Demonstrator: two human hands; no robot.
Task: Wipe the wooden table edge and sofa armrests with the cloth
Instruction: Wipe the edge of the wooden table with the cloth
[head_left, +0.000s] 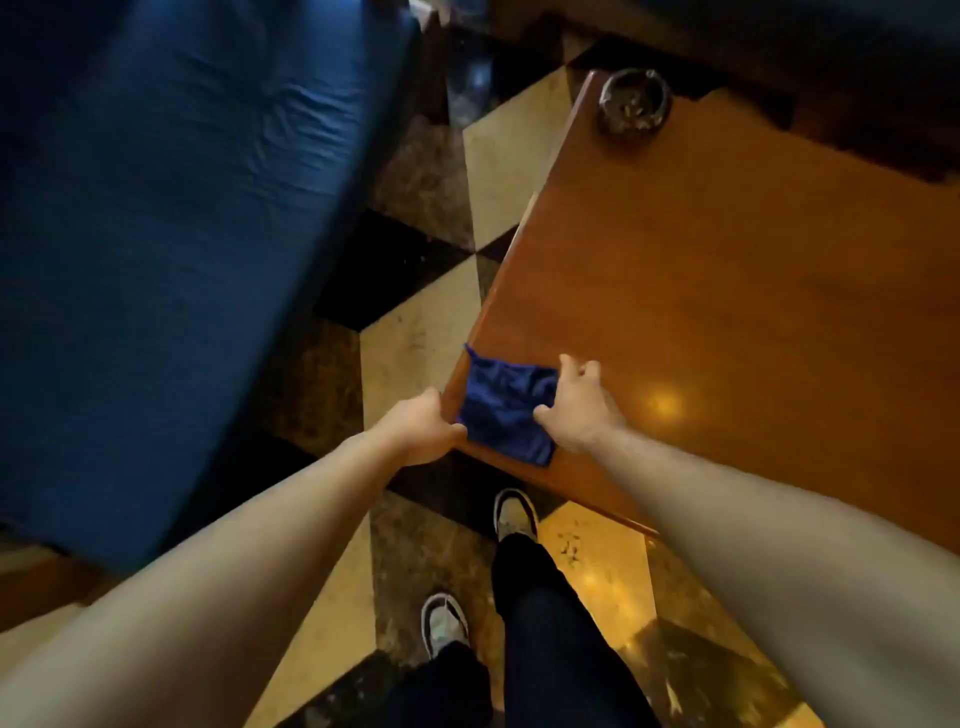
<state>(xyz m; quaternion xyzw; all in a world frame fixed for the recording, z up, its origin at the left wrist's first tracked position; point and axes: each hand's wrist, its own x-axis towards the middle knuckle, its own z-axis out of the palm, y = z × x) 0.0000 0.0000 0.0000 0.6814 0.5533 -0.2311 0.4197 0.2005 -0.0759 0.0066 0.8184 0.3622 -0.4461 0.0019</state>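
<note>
A dark blue cloth (503, 408) lies flat on the near left corner of the wooden table (727, 291). My left hand (423, 431) curls at the corner, its fingertips pinching the cloth's near left edge. My right hand (579, 408) rests on the cloth's right side, thumb and fingers holding that edge against the tabletop. A blue sofa (171, 234) fills the left of the view; its armrests are not clearly visible.
A dark round ashtray (634, 101) sits at the table's far left corner. A checkered tile floor (415, 338) runs between sofa and table. My two shoes (514, 514) stand on it by the table's near edge.
</note>
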